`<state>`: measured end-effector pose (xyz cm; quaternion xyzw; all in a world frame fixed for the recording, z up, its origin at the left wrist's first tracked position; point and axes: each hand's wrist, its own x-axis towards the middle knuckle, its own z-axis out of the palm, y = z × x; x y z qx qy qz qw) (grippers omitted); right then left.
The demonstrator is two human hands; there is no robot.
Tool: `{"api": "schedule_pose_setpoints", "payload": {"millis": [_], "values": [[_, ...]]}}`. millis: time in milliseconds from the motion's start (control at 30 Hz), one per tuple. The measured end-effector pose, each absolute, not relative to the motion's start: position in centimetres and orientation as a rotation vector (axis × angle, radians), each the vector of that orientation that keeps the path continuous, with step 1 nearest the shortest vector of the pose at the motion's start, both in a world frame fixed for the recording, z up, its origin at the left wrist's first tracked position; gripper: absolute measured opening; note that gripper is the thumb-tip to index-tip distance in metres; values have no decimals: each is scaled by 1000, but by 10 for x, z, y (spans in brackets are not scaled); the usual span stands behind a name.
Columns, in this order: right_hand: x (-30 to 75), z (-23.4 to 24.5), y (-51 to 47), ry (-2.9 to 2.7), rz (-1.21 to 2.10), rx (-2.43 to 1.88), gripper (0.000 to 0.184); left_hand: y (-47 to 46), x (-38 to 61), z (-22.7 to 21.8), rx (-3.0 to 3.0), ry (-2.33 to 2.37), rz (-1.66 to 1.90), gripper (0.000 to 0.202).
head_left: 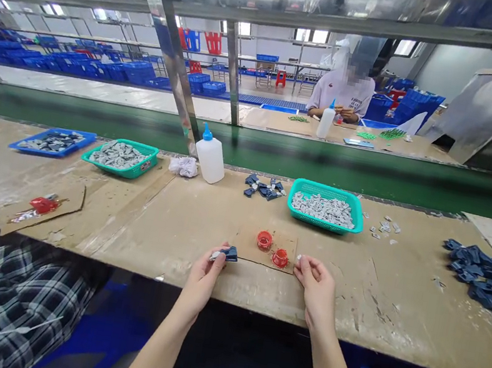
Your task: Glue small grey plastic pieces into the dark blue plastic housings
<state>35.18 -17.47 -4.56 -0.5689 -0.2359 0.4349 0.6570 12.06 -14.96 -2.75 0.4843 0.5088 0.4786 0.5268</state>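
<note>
My left hand (206, 272) pinches a small dark blue part (226, 254) with a pale piece on it, just above the near edge of the worn workbench (396, 305). My right hand (316, 285) is closed on a tiny white piece (299, 259) held between its fingertips. Two small red caps (265, 239) (280, 257) sit on a cardboard square (248, 241) between my hands. Straight ahead stands a teal basket (296, 204) of small grey-white pieces, with a few loose dark blue parts (264, 188) to its left.
A white squeeze bottle (211, 156) with a blue tip stands at the bench's far edge beside a crumpled tissue (184, 166). A second teal basket (137, 170) and a blue tray (85, 138) lie left. Dark blue parts are heaped far right (490, 281). Another person in plaid sits left (27, 291); a worker sits across the green conveyor (342, 93).
</note>
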Motion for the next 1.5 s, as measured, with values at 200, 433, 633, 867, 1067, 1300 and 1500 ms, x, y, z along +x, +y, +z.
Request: {"api": "schedule_pose_setpoints", "payload": {"millis": [200,433,633,867,1067,1300,1500], "values": [[352,-40,-156,-553,1002,-1272,37,-135,125,-28,1185,1239,1134,42],[360,-38,-125,-610,1029,-1320,40,-113,131,-24,1192,1300,1139,41],[370,-35,-107,-656,1023,-1406,42,-99,130,-27,1214,1276,1113,39],[374,-19,-111,-758,1021,-1517,36,-105,123,-26,993,1287,1228,41],[367,-21,-110,-820,1079,-1558,37,-107,118,-15,767,1191,1306,43],[366,-23,-111,-774,1062,-1573,38,-109,123,-1,682,1117,1312,40],[365,-23,-110,-725,1099,-1554,38,-110,133,5,602,998,1195,37]]}}
